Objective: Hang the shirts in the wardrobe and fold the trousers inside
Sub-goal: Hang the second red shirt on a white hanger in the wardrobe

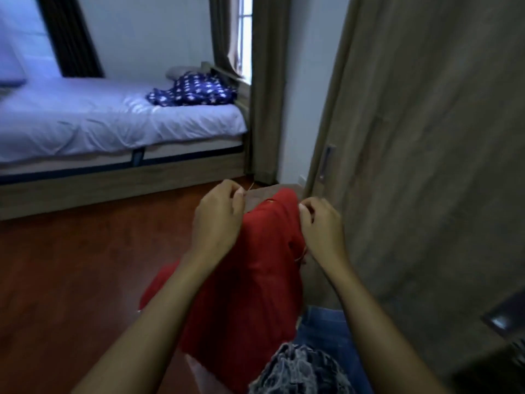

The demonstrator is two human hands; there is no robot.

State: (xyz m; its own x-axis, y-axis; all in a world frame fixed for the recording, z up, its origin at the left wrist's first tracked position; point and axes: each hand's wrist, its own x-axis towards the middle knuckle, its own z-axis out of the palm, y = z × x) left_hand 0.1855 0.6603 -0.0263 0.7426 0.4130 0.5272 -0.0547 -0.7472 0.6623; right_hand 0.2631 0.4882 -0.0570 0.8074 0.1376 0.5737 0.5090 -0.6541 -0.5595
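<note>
We hold a red shirt [255,268] up in front of us, above the wooden floor [71,251] and just beside the wardrobe door [426,137]. Our right hand [321,226] has its grip pinching the shirt's top edge. Our left hand [218,217] has its grip pressed together on a thin wire [250,186] at the shirt's top left. Blue jeans [321,331] show low down beside the shirt. A star-printed cloth [193,91] lies on the bed [99,129].

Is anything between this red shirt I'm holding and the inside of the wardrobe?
Yes. The wardrobe door, right of the red shirt, looks closed, its handle just beyond the right hand. The left hand grips the shirt too, so one hand would likely have to let go.
</note>
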